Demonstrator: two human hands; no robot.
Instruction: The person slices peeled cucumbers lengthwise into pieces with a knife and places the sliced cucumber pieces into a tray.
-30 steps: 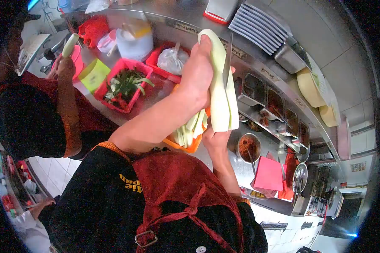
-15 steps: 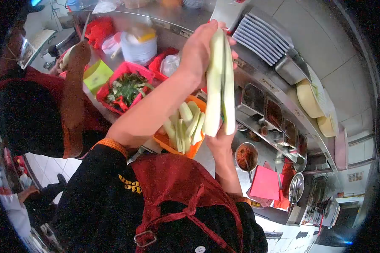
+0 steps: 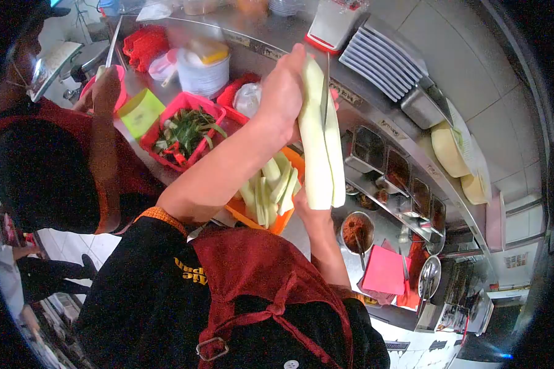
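Observation:
My left hand (image 3: 283,92) is wrapped round the upper part of a long, pale, peeled cucumber (image 3: 317,154), held upright and split lengthwise. A knife (image 3: 326,89) stands in the split, its blade showing above and between the two halves. At the lower end, my right hand (image 3: 314,215) is partly hidden behind the cucumber; it appears closed on the knife's handle, which is out of sight. Just below and to the left, an orange basket (image 3: 281,224) holds several cut cucumber pieces (image 3: 271,190).
A pink basket (image 3: 194,104) of green peelings stands beside a green container (image 3: 141,114). At left, a co-worker's hand (image 3: 104,92) works with a knife (image 3: 113,43) over a pink bowl. Right are a sauce bowl (image 3: 357,230), pink board (image 3: 385,270) and metal food pans (image 3: 369,147).
The cucumber has shifted slightly down, and the knife blade now shows above the split. My left hand has moved a little down and left. The co-worker's hand and knife have also shifted.

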